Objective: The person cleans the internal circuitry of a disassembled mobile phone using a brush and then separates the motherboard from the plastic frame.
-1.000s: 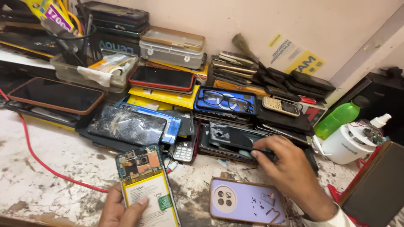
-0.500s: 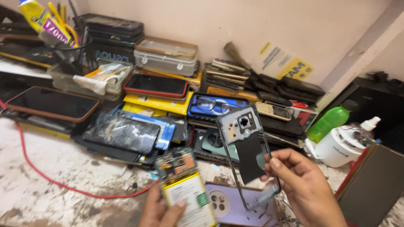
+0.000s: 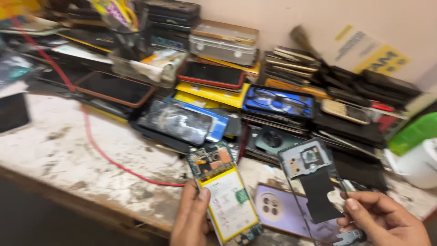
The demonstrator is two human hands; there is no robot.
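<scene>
The open phone (image 3: pixel 223 193) has a yellow-edged white battery with a green spot, the phone back cover (image 3: pixel 314 177) is grey and black, the phone case (image 3: pixel 291 214) is light purple, the wire (image 3: pixel 91 136) is red, and the table (image 3: pixel 54 150) is white with dirty brown marks.

opened phone (image 3: pixel 225 193) left | back cover (image 3: pixel 314 180) right | stacked phones (image 3: pixel 277 102) behind

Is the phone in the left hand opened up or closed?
Opened: the phone in the left hand shows bare circuit board and battery, no back cover.
</scene>
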